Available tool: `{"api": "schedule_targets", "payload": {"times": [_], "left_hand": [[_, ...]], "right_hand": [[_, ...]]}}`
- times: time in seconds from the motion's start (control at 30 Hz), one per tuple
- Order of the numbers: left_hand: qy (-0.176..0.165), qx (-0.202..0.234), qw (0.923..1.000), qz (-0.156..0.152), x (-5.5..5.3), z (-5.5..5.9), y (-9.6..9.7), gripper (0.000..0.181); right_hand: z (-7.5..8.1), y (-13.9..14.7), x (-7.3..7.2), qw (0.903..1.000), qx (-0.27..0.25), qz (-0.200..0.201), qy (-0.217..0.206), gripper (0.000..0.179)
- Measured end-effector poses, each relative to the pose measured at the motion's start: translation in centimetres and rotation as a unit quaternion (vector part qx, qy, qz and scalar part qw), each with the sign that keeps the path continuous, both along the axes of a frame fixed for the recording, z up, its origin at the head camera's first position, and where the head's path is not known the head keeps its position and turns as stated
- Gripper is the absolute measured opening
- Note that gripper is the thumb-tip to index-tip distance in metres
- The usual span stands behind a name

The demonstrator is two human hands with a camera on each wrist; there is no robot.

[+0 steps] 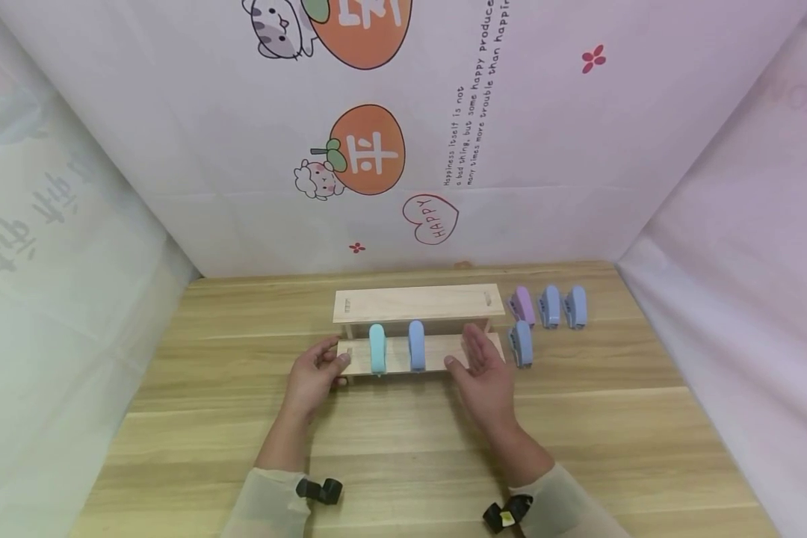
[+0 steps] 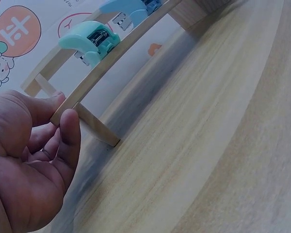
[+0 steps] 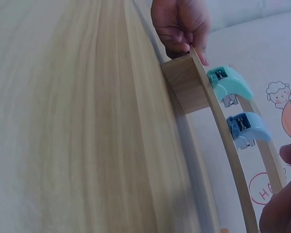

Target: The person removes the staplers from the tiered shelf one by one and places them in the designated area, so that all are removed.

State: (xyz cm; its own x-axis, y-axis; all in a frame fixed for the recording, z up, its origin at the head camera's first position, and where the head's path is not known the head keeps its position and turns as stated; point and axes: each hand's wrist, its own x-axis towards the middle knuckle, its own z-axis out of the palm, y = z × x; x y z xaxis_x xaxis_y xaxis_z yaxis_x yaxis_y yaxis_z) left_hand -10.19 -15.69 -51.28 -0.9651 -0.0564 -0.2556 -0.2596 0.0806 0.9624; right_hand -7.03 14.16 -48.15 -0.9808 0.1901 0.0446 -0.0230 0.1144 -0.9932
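A two-tier wooden rack stands on the table, its front board lower than the back one. On that front board sit a teal stapler and a blue stapler, side by side and apart. My left hand pinches the board's left end, thumb above and fingers below, as the left wrist view shows. Over the right end lies my right hand, fingers fairly straight and thumb apart from them. In the right wrist view, only part of the right hand shows, beside the board; its fingertips are hidden.
Right of the rack, a purple stapler and two blue staplers stand in a back row, with another blue stapler in front. A printed white cloth hangs behind the wooden table, and white cloth flanks both sides.
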Motion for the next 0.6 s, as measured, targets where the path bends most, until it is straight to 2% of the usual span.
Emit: {"api": "schedule_targets", "payload": {"times": [0.33,0.5,0.6], "left_hand": [[0.002,0.003,1.0,0.001,0.0,-0.1,0.0,0.053],[0.009,0.008,0.9999,-0.008,0.1,-0.1,0.0,0.053],[0.012,0.008,0.9999,-0.008,0.1,-0.1,0.0,0.053]], "right_hand": [[-0.4,-1.4,0.1,0.9986,0.019,0.024,0.044,0.074],[-0.6,-2.1,0.0,0.9983,0.029,0.031,0.039,0.074],[0.6,-2.6,0.3,0.9981,0.037,0.037,0.033,0.073]]}}
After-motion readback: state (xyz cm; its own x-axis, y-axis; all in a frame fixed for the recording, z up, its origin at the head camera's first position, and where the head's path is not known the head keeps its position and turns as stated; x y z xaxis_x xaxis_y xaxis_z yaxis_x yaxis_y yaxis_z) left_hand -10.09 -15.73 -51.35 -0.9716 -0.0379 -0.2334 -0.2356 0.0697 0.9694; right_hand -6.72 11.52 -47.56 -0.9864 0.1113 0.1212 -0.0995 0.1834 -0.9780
